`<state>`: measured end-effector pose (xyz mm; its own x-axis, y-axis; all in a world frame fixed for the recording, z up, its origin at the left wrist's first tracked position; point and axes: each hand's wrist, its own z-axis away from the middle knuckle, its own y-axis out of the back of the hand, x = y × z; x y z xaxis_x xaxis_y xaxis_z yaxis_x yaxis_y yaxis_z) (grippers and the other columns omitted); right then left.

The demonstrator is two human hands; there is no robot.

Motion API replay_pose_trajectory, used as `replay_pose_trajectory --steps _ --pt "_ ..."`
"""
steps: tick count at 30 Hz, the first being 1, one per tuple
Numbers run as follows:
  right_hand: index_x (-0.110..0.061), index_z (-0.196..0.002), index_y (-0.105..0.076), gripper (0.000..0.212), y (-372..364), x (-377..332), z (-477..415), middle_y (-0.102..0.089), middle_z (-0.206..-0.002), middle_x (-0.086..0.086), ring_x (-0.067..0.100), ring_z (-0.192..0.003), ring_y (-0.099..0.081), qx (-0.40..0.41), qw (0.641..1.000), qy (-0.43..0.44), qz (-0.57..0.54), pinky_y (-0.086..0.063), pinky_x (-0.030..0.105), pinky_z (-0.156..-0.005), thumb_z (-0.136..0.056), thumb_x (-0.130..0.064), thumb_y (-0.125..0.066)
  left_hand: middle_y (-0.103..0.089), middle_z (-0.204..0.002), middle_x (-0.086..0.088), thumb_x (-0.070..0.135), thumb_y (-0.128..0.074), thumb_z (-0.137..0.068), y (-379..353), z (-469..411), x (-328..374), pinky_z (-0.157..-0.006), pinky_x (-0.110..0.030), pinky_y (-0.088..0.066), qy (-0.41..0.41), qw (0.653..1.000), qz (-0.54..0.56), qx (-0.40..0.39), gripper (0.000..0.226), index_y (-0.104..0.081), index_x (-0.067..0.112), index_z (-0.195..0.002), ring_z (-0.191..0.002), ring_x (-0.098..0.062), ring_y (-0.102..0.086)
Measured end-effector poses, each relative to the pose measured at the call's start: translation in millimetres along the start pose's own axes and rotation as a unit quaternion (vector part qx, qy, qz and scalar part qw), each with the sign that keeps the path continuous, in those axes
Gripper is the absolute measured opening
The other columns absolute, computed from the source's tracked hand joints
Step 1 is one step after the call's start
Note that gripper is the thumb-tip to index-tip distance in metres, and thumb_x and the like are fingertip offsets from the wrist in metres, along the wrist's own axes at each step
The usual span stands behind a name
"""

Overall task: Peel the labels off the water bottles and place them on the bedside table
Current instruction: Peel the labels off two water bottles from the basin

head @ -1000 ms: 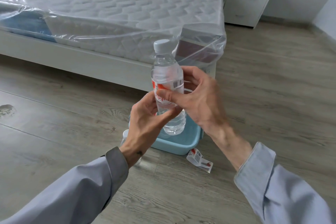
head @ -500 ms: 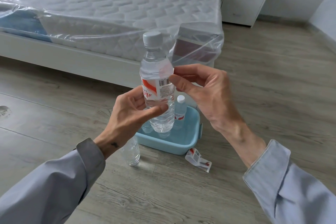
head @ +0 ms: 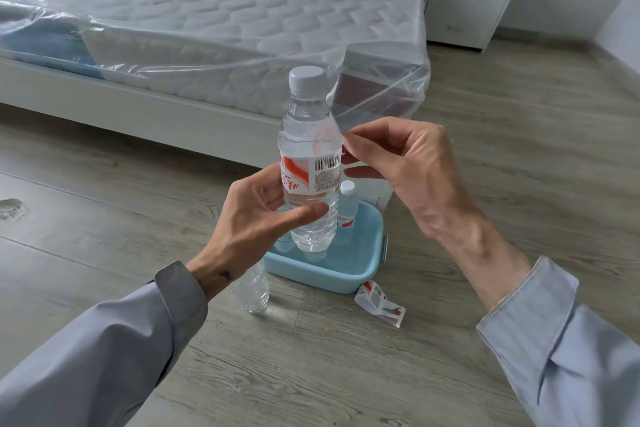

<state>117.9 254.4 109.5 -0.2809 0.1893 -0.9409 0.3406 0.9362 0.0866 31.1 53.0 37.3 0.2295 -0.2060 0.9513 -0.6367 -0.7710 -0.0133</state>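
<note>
My left hand (head: 258, 218) grips a clear water bottle (head: 308, 135) with a white cap, holding it upright over the floor. A red and white label (head: 310, 173) with a barcode wraps its middle. My right hand (head: 401, 166) sits at the bottle's right side, thumb and forefinger pinched at the label's upper right edge. Below, a light blue tub (head: 346, 270) holds another labelled bottle (head: 347, 208). A bottle without a label (head: 252, 289) stands on the floor left of the tub. One peeled label (head: 379, 303) lies on the floor by the tub. The white bedside table (head: 471, 0) stands far back on the right.
A bed (head: 207, 28) with a plastic-wrapped mattress fills the back left, its white frame close behind the tub. Grey wood flooring (head: 519, 149) stretches from here to the bedside table. A pale wall (head: 620, 10) closes the right side.
The bottle has turned in my left hand so the barcode faces me. My right hand has let go of the bottle's body and shifted to pinch the label's right edge.
</note>
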Motion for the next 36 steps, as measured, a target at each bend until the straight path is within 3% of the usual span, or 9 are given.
replay_pose_trajectory --steps 10,16,20,29,34,36 --pt "-0.011 -0.093 -0.074 0.005 0.0 4.0 -4.9 -0.079 -0.079 -0.003 0.012 -0.077 -0.077 -0.032 0.999 -0.024 0.023 -0.064 0.027 -0.071 -0.097 -0.009 -0.073 -0.081 -0.123 -0.003 0.016 -0.093 -0.078 2.6 2.2 -5.5 -0.103 -0.032 -0.059 0.01 1.0 -0.011 0.008 0.055 -0.072 0.008 -0.128 -0.116 -0.022 -0.078" --pt "-0.007 -0.095 -0.075 0.005 1.5 2.0 -4.7 -0.079 -0.082 0.005 0.017 -0.078 -0.078 -0.027 0.999 -0.043 0.01 -0.065 0.032 -0.073 -0.097 -0.011 -0.074 -0.081 -0.124 -0.002 0.014 -0.093 -0.079 2.6 2.1 -6.6 -0.103 -0.032 -0.059 0.009 1.0 -0.022 0.007 0.055 -0.072 0.008 -0.129 -0.117 -0.022 -0.077" --pt "0.001 -0.103 -0.076 0.022 2.3 -0.1 -4.1 -0.08 -0.09 0.011 0.02 -0.082 -0.078 -0.035 0.998 -0.058 0.0 -0.065 0.035 -0.076 -0.097 -0.02 -0.075 -0.081 -0.125 -0.001 0.015 -0.093 -0.078 2.3 2.0 -7.7 -0.104 -0.032 -0.059 0.007 0.999 -0.033 0.011 0.056 -0.072 0.01 -0.13 -0.118 -0.021 -0.077" --pt "-0.013 -0.096 -0.076 0.007 3.6 4.2 -6.3 -0.081 -0.084 0.001 0.018 -0.082 -0.078 -0.066 0.994 -0.063 0.054 -0.065 0.032 -0.077 -0.098 -0.019 -0.073 -0.081 -0.124 -0.002 0.018 -0.094 -0.076 3.1 4.7 -11.9 -0.107 -0.042 -0.058 0.018 0.998 -0.06 0.031 0.059 -0.072 0.008 -0.129 -0.118 -0.021 -0.077" --pt "-0.029 -0.096 -0.072 0.006 7.4 10.0 -5.9 -0.08 -0.085 -0.006 0.015 -0.083 -0.077 -0.084 0.988 -0.052 0.119 -0.064 0.045 -0.086 -0.099 -0.034 -0.07 -0.08 -0.125 -0.003 0.014 -0.094 -0.077 3.1 4.9 -13.7 -0.108 -0.046 -0.057 0.027 0.997 -0.065 0.036 0.058 -0.071 0.007 -0.13 -0.118 -0.022 -0.077" --pt "-0.031 -0.096 -0.07 0.006 8.9 12.2 -5.8 -0.079 -0.084 -0.007 0.01 -0.077 -0.074 -0.082 0.988 -0.039 0.128 -0.062 0.037 -0.079 -0.099 -0.035 -0.068 -0.081 -0.124 -0.003 0.015 -0.094 -0.077 1.8 5.1 -13.3 -0.108 -0.044 -0.058 0.027 0.997 -0.061 0.037 0.058 -0.071 0.007 -0.13 -0.118 -0.022 -0.077"
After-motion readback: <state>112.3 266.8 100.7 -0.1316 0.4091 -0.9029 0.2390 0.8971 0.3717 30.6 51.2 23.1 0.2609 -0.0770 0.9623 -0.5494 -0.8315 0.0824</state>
